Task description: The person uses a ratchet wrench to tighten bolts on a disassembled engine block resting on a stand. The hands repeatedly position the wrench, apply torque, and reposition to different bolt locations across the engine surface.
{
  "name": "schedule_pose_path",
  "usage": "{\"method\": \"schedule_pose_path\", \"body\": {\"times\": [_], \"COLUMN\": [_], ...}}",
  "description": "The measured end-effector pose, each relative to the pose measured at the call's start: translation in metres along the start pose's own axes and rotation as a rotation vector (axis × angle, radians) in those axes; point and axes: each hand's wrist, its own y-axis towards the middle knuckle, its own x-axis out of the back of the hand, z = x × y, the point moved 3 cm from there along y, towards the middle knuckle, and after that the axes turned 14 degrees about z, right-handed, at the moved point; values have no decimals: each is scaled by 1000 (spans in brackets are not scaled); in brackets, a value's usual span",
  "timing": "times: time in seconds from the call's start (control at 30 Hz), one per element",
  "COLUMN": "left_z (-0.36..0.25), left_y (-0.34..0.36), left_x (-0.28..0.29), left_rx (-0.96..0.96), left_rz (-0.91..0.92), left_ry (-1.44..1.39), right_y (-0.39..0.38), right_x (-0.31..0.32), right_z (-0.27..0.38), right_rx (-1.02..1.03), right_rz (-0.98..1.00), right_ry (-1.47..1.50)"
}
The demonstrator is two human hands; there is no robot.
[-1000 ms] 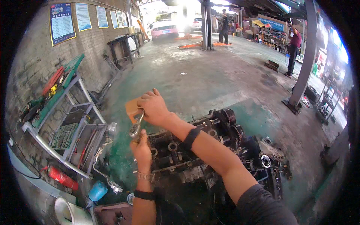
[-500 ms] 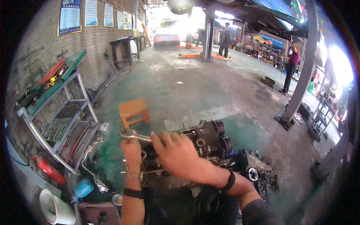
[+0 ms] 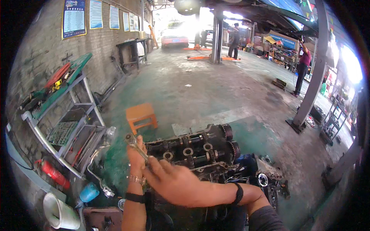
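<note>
- Tool rack: off to the left by the wall, tools lying on its green top. Neither hand is near it.
- Engine assembly: low in front of the person, just right of the hands. Top is uncovered, so by my read the opening-up is done at least that far. What it sits on is hidden.
- Loose parts: dark heap at the engine's right end, pieces packed together. Looks like partly stripped hardware; can't sort out which pieces belong where.
- Orange stool: on the floor beyond the left hand, apart from the engine.
- Shafts: two, lying lengthwise along the engine top, both in place. If they count as work left, none of it shows as done.
- Toothed wheels: two at the engine's right end, mounted, not pulled.
- Right hand: fingers closed on the handle end of the wrench, forearm crossing in front of the engine. A bit blurred.
- Left hand: upright just under the wrench head, thumb beside it. Fingers look curled, but can't tell what they grip, if anything.
- Ratchet wrench: slanted between the hands at the engine's left end, head up and left. Can't see a fastener under it, so can't call this spot finished.
- Round openings: three between the shafts, rims exposed.
</note>
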Motion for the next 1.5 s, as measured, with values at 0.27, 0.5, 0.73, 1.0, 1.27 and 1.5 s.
{"method": "schedule_pose_path", "body": {"times": [0.27,0.5,0.73,1.0,1.27,1.5], "left_z": [1,-13,-14,-15,0,0], "left_y": [-7,-10,-10,-8,-3,2], "left_x": [1,-10,-7,-12,-6,-4], "left_rx": [99,85,80,58,101,-140], "left_rz": [24,33,87,-32,-138,-93], "left_ry": [6,104,227,113,163,401], "right_y": [6,103,160,120,41,-16], "right_x": [-11,-89,-131,-106,-47,-8], "right_z": [-91,-161,-159,-162,-117,-18], "right_rx": [-94,-237,-58,-301,-400,-207], "right_rz": [175,199,-96,81,3,80], "right_ry": [20,-11,196,15,-34,-134]}}
